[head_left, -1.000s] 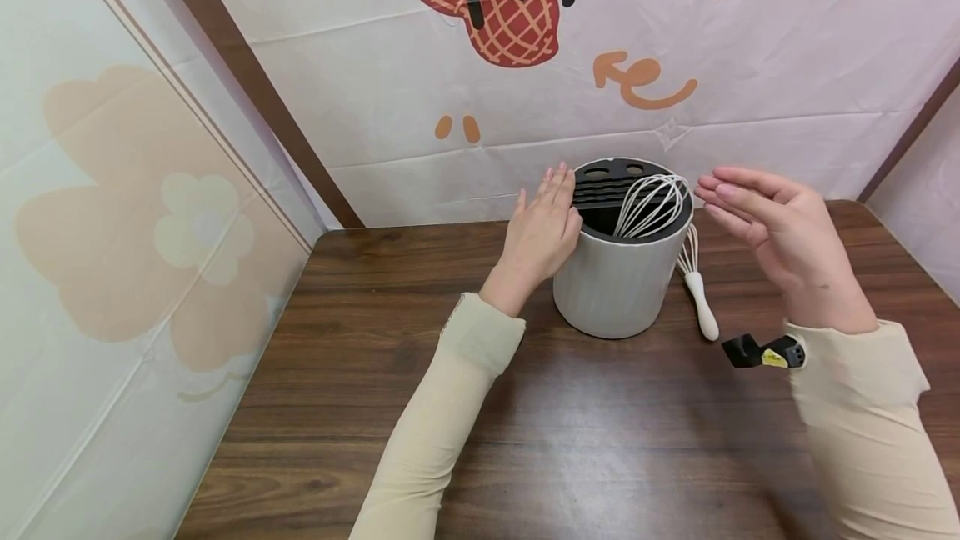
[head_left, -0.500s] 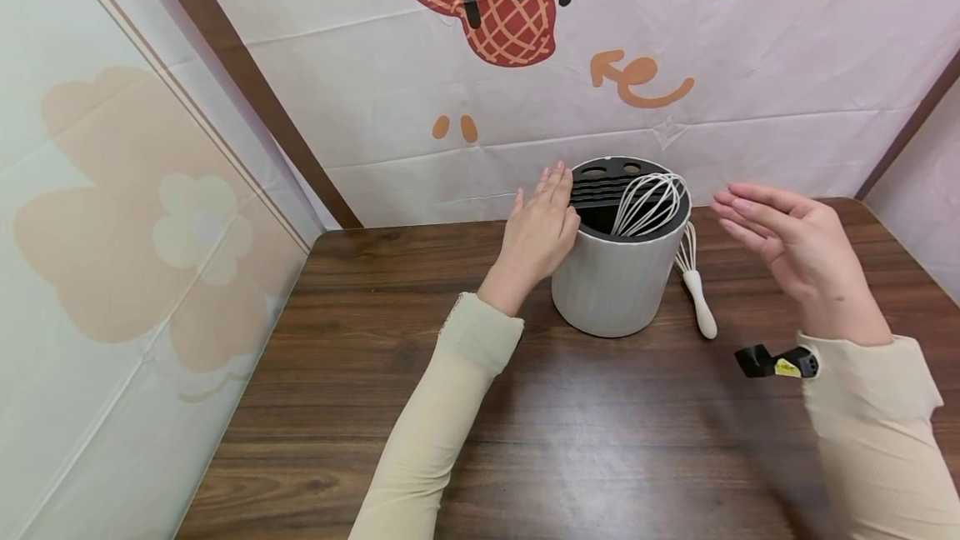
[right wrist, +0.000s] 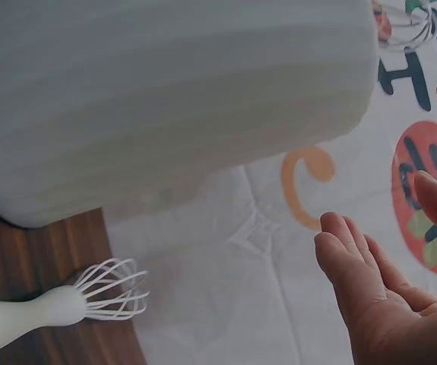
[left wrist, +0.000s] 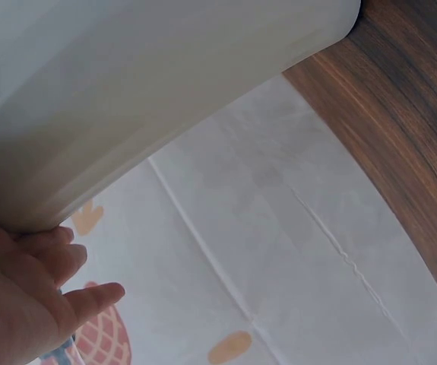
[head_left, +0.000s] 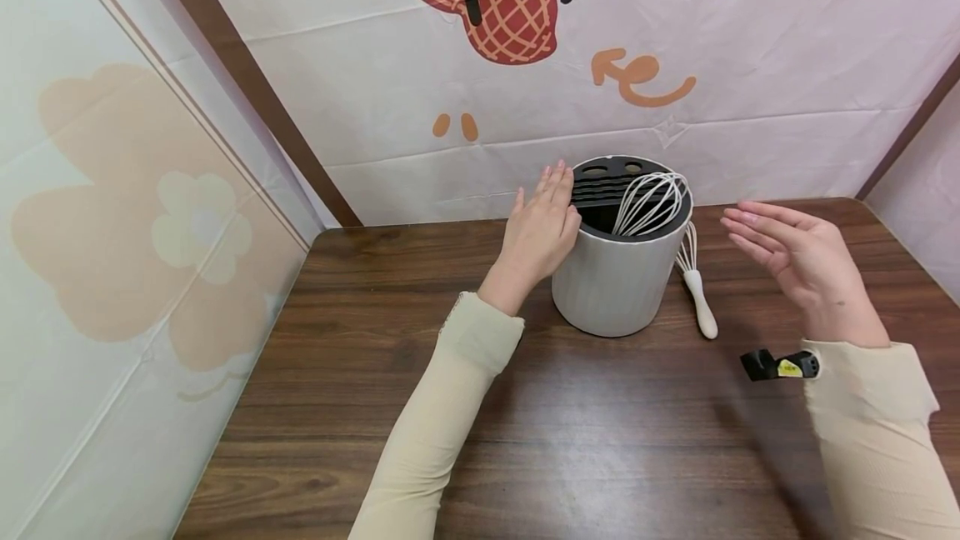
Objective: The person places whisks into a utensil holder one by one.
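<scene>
One large pale-orange flower with a whitish centre [head_left: 198, 223], printed on a white panel [head_left: 97, 423], stands well to the left of both hands. Next comes a dark brown wood-grain table [head_left: 360, 298], stretching beneath the two arms in their cream sleeves. The left hand [head_left: 536, 236] is open, its fingers extended and laid against the near-left upper side of a whitish cylindrical utensil holder [head_left: 611, 286] with faint vertical ribs. This holder stands upright between the hands, touching the left one and apart from the right. Its black slotted insert [head_left: 600, 190] lies just right of the left fingertips, and from the opening on the right-hand half a white wire whisk [head_left: 651, 205] leans, loops up, toward the right hand. A second whisk, with a smooth white handle [head_left: 699, 302], lies on the table just beyond the holder, between it and the right hand. A small black device with a yellow label [head_left: 780, 365] juts leftward from the right cuff. The right hand [head_left: 802, 257] is raised and open, fingers together and outstretched, pointing toward the holder.
</scene>
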The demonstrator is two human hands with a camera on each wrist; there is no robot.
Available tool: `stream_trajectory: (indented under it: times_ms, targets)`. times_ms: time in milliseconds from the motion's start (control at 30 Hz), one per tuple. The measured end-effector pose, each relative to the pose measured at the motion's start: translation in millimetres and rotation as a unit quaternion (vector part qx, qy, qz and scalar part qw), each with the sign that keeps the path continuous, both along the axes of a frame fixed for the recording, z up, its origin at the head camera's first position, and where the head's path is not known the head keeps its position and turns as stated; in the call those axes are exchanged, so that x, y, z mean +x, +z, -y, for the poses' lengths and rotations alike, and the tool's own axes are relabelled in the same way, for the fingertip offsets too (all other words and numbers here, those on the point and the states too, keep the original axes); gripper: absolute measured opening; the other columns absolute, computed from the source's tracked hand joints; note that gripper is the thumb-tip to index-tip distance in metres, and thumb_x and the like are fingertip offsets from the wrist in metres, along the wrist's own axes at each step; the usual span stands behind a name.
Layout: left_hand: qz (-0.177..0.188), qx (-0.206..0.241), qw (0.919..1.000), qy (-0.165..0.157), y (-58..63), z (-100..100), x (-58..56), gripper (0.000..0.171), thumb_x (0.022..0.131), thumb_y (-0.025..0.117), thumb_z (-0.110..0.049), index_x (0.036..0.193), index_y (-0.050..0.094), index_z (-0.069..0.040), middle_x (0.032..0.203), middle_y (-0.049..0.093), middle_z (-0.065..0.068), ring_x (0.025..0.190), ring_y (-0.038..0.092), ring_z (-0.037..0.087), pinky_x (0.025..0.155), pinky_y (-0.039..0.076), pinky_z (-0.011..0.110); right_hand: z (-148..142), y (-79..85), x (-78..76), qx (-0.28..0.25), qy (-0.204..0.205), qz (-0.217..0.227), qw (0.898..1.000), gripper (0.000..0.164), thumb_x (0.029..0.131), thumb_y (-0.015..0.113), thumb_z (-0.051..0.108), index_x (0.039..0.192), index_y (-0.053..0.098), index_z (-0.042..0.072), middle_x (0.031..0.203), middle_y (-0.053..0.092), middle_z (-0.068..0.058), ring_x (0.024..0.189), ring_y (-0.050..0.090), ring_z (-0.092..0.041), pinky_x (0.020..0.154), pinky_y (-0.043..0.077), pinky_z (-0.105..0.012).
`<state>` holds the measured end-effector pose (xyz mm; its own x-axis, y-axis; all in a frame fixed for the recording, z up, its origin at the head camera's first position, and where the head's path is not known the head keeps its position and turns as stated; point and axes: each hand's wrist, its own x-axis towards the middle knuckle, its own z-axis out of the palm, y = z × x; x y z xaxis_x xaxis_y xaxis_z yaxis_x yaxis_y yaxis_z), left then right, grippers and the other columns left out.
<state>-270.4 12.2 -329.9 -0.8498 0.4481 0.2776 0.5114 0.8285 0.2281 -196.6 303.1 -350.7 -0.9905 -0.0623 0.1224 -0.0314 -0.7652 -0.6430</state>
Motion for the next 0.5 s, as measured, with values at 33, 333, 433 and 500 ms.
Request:
stream_trajectory:
  times_ms: [33, 333, 433, 500]
  targets:
    - [0.0, 0.0, 1.0, 0.0, -0.2, 0, -0.1, 0.054, 0.099, 0.025, -0.025, 0.151, 0.024, -0.009, 0.156, 0.017, 0.001, 0.143, 0.011, 0.013, 0.114, 0.01, 0.044, -1, -1.9, -0.6, -0.005, 0.003, 0.004, 1.0, 0.029, 0.094, 0.037, -0.015, 0.102, 0.064, -0.017, 0.099, 0.066, -0.028, 0.095, 0.066, -0.035, 0.08, 0.054, -0.04]
    - [0.0, 0.004, 1.0, -0.003, 0.1, 1, 0.0, 0.054, 0.099, 0.026, -0.025, 0.151, 0.023, -0.009, 0.156, 0.017, 0.002, 0.143, 0.011, 0.013, 0.114, 0.011, 0.045, -9, -15.3, -3.8, 0.032, 0.007, 0.032, 0.999, 0.023, 0.093, 0.045, -0.01, 0.104, 0.066, -0.014, 0.101, 0.067, -0.025, 0.098, 0.066, -0.032, 0.082, 0.053, -0.038]
    - [0.002, 0.006, 1.0, -0.003, 0.1, 1, -0.2, 0.054, 0.099, 0.026, -0.025, 0.151, 0.023, -0.009, 0.156, 0.017, 0.002, 0.143, 0.01, 0.012, 0.114, 0.01, 0.044, -10, -19.6, -3.9, 0.049, 0.009, 0.036, 0.998, 0.022, 0.093, 0.047, -0.01, 0.104, 0.066, -0.013, 0.102, 0.067, -0.024, 0.098, 0.066, -0.03, 0.082, 0.053, -0.037]
    - [0.003, 0.006, 1.0, -0.003, 0.1, 0, -0.3, 0.054, 0.099, 0.025, -0.025, 0.151, 0.023, -0.009, 0.156, 0.017, 0.002, 0.143, 0.01, 0.012, 0.114, 0.01, 0.044, -12, -22.8, -3.9, 0.047, 0.016, 0.039, 0.998, 0.023, 0.093, 0.046, -0.01, 0.103, 0.066, -0.012, 0.101, 0.067, -0.024, 0.098, 0.066, -0.03, 0.082, 0.053, -0.037]
